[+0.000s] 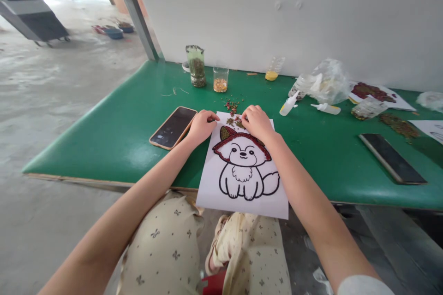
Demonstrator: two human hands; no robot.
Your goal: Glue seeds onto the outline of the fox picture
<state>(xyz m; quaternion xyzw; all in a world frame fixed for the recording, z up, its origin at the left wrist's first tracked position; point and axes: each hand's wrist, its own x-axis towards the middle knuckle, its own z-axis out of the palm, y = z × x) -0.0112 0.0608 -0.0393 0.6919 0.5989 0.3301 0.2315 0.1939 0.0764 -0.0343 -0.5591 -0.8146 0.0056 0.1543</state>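
A white paper sheet (209, 189) lies on the green table (114, 138), right in front of the person, and its low end pokes out past the table edge; it has a small furry animal drawn on it in thick black lines; red and green bits cover an ear and run along the top and sides of the head, but the face, body and tail are bare.

The left hand (202, 124) is at the top left corner of the sheet, with its fingers bent and close together; I can't tell if they pinch the paper or just rest on it; a phone (174, 127) lies just beside this hand. The right hand (256, 122) is near the top right, its fingers curled in by a little heap of seeds (238, 123); I can't tell if the tips hold a seed. More loose seeds (232, 105) lie on the table just past the sheet.

The paper looks light and floppy, so it may slide or crease with a small push; the best place to hold it is flat on a bare white edge, away from the seeded head, as those bits might come off; the seeds look tiny, hard and smooth, so they could roll away; a soft pinch with two fingertips should suit them.
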